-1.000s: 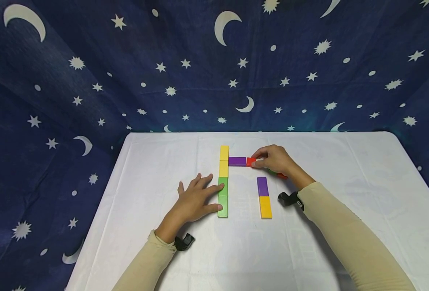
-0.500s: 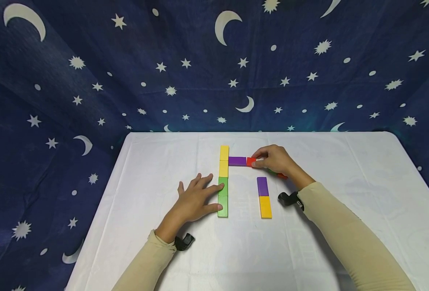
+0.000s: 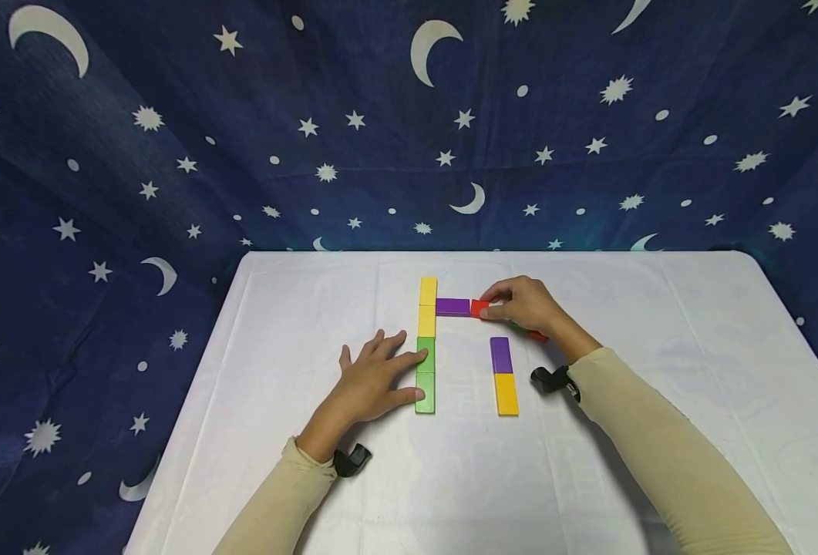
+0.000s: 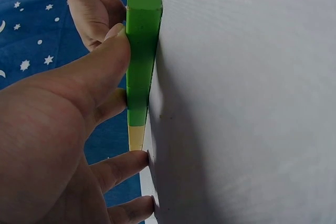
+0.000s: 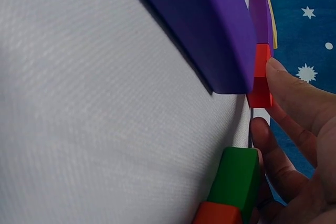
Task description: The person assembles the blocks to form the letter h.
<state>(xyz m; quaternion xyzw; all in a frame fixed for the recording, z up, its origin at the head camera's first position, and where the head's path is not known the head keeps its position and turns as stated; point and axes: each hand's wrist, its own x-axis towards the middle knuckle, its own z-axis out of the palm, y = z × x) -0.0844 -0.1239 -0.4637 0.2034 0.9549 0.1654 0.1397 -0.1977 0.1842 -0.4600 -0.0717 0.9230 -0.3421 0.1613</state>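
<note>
Two green blocks (image 3: 425,381) and two yellow blocks (image 3: 427,321) lie end to end in a column. My left hand (image 3: 365,385) is spread beside it, its thumb on the nearer green block and its index fingertip on the farther one. From the upper yellow block, a purple block (image 3: 453,307) runs right, followed by a red block (image 5: 260,72). My right hand (image 3: 525,303) pinches that red block between thumb and fingers, partly covering it. Under the right hand, a darker green block (image 5: 236,179) touches an orange-red block (image 5: 218,214).
A second purple block (image 3: 501,355) and an orange-yellow block (image 3: 506,395) form a short column right of the green ones. The white-covered table (image 3: 464,486) ends at a dark blue curtain (image 3: 381,139) with moons and stars. A black wrist camera (image 3: 352,461) sits on the left wrist.
</note>
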